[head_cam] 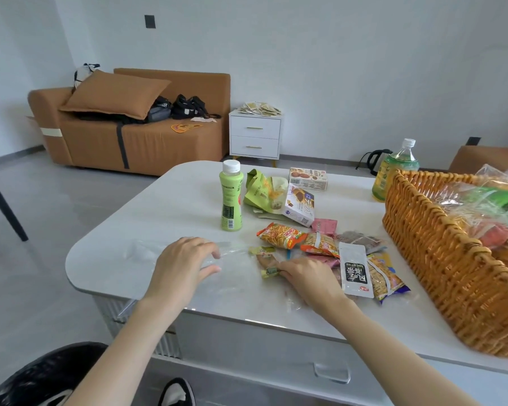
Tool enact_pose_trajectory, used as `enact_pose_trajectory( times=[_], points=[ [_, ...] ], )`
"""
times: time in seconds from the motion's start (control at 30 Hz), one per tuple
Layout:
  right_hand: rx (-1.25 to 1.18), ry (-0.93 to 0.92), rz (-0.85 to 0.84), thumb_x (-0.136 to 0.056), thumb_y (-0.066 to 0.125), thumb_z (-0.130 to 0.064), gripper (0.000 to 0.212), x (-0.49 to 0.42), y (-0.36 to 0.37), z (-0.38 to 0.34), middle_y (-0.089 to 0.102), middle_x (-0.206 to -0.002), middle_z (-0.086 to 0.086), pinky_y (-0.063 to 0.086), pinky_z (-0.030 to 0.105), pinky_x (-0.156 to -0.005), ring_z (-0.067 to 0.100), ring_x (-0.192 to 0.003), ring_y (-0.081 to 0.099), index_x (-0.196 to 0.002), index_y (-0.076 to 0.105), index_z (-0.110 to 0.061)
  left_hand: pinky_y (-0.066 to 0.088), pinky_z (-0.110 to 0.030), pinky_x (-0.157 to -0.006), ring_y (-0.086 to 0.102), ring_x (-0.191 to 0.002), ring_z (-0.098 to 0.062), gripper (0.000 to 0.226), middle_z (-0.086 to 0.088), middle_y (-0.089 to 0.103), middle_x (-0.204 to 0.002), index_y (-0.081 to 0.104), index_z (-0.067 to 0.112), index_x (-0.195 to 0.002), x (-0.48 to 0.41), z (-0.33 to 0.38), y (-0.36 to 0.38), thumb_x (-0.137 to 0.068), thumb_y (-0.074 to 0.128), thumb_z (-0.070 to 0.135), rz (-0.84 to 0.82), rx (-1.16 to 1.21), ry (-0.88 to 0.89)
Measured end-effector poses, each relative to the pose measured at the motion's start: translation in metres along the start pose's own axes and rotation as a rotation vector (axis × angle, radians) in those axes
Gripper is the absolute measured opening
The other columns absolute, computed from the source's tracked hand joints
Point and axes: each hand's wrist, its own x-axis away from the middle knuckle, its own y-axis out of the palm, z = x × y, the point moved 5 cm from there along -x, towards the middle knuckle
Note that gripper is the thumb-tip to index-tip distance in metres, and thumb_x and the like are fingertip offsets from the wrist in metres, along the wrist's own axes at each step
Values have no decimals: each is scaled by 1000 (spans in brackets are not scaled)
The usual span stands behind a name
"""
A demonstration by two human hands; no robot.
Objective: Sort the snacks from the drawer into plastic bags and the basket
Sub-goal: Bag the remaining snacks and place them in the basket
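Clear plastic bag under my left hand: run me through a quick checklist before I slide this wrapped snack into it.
1. Left hand holds the clear plastic bag flat on the table, thumb and fingers at its near end: ok.
2. Bag mouth open wide enough: cannot tell, the film is too transparent.
3. Right hand grips the wrapped snack: ok.
4. Stretch between snack and left hand free of other packets: ok.
5. Green bottle upright, behind the bag and apart from both hands: ok.
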Motion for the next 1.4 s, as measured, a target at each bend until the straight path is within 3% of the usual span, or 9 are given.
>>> enact_pose_trajectory(
  times=[0.1, 0.2, 0.33, 0.67, 0.8, 0.9, 1.0, 1.2, 1.4],
  points=[
    [-333, 245, 161, -91, 59, -11, 5, 2, -26, 17, 67, -78, 2, 51, 35, -57, 23, -68, 67, -93, 62, -14, 49, -31, -74, 67, -89, -21, 20, 5, 72, -95, 75, 21, -80, -2, 0, -4, -65, 86, 28, 72, 30, 28],
    [-905, 566, 359, -95, 57, -10, 8, 8, -68, 33, 69, -78, 0, 51, 17, -52, 10, -63, 68, -90, 62, -8, 44, -26, -81, 63, -97, -16, 23, 7, 71, -103, 77, 26, -95, -3, -3, -10, -72, 79, 33, 116, 106, 0],
    [-1437, 752, 201, -94, 57, -5, 6, 25, -87, 45, 69, -73, 11, 58, 24, -54, 18, -59, 70, -92, 59, 0, 41, -24, -86, 63, -98, -18, 32, 7, 72, -105, 74, 28, -106, -6, 4, -11, -77, 69, 40, 101, 149, 57],
    [-1298, 959, 247, -96, 51, -6, 9, 33, -73, 69, 67, -84, 13, 61, 32, -63, 23, -64, 72, -96, 56, 1, 21, -68, -103, 47, -128, -32, 62, -4, 61, -127, 58, 42, -127, 2, 3, 2, -94, 9, 60, 32, -195, 142],
    [-1420, 976, -16, -97, 52, -8, 17, 7, -38, 32, 71, -87, 22, 60, 30, -54, 22, -61, 72, -104, 60, 6, 28, -65, -100, 43, -123, -36, 37, -9, 60, -126, 69, 38, -114, 7, -10, -3, -96, 37, 46, 178, -153, 80],
    [-725, 734, 30, -94, 53, -20, 21, -17, -27, 26, 70, -88, 13, 58, 43, -67, 28, -76, 69, -97, 64, -3, 39, -54, -91, 43, -114, -34, 21, -5, 61, -119, 73, 37, -106, 7, -26, -5, -90, 63, 27, 267, -2, -12],
    [-202, 504, 152, -93, 51, -19, 26, -38, -34, 23, 59, -120, 4, 47, 34, -80, 24, -114, 50, -117, 61, -14, 40, -52, -91, 44, -112, -34, 23, -3, 62, -117, 74, 35, -104, 2, -33, 2, -85, 65, 25, 242, 52, -35],
    [-36, 295, -267, -96, 47, -31, 56, -68, 22, 29, 40, -146, 15, 14, 49, -117, 34, -136, 34, -148, 27, -28, 39, -43, -95, 44, -114, -33, 27, 1, 60, -117, 72, 39, -106, -8, -31, 12, -86, 55, 37, 128, 89, 44],
    [-195, 337, -7, -99, 42, -31, 43, -70, 2, 30, 50, -122, 17, 33, 45, -101, 37, -115, 45, -141, 35, -23, 37, -37, -93, 44, -113, -29, 41, 3, 61, -117, 72, 41, -106, -15, -24, 17, -92, 37, 57, 65, 77, 117]
  ],
)
